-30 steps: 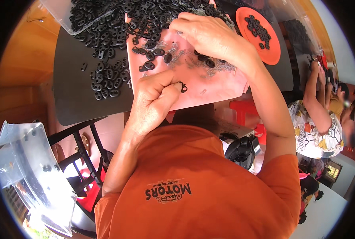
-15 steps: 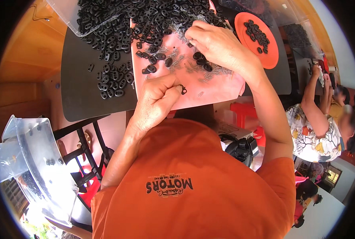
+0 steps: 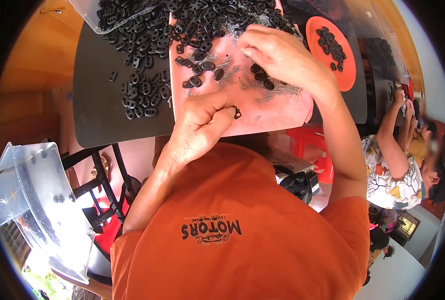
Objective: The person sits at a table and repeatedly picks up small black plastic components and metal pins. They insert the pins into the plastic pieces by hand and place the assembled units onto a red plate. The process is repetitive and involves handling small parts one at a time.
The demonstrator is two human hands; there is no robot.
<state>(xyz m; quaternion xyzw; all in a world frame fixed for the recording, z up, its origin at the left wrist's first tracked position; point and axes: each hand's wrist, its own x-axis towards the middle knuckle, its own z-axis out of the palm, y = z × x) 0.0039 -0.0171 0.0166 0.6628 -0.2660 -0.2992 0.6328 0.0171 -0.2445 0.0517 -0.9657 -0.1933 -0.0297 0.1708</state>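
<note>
My left hand point(image 3: 201, 124) is closed above the near edge of a pink sheet point(image 3: 245, 121). Between its thumb and finger it pinches a small black plastic piece with a ring-like hole point(image 3: 237, 113), which looks like part of a cord lock. Farther right, my right hand point(image 3: 282, 59) curls over the sheet with thumb and fingers drawn together. Whatever its fingertips hold is hidden or too small to make out. Small thin springs point(image 3: 267, 95) lie scattered beneath it. Black oval two-hole cord locks point(image 3: 202, 55) are heaped at the sheet's far side.
More cord locks point(image 3: 145, 95) lie on the dark table point(image 3: 95, 120) at left, beside a clear bin point(image 3: 107, 27). An orange-red plate point(image 3: 350, 80) with black pieces stands at right. A red stool point(image 3: 302, 142) is below the table. Another person point(image 3: 390, 170) works at far right.
The view has shifted slightly, so the table things sit a little farther right. My left hand keeps its pinch on the black piece; my right hand remains over the springs, its fingers slightly changed.
</note>
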